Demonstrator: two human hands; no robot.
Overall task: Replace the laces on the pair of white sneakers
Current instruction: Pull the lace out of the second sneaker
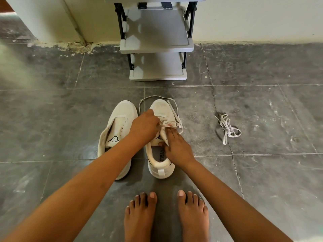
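Left grip (144, 127) pinches lace (175, 114) on sneaker (160, 105); spare lace (229, 129) lies apart.

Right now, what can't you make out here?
Head view only.
- White sneaker being laced: eyelets hidden under left hand.
- Its white flat lace: that hand's hold hidden beneath the hand's back.
- Unlaced white sneaker: rear partly covered by left forearm.
- Grey plastic rack: top cut off by frame's edge.

"SPEED" on sneaker tongue (114, 139), seemingly insole (161, 154).

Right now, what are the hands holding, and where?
The left hand pinches the lace by the eyelets. The right hand grips that sneaker by its eyelet edge.
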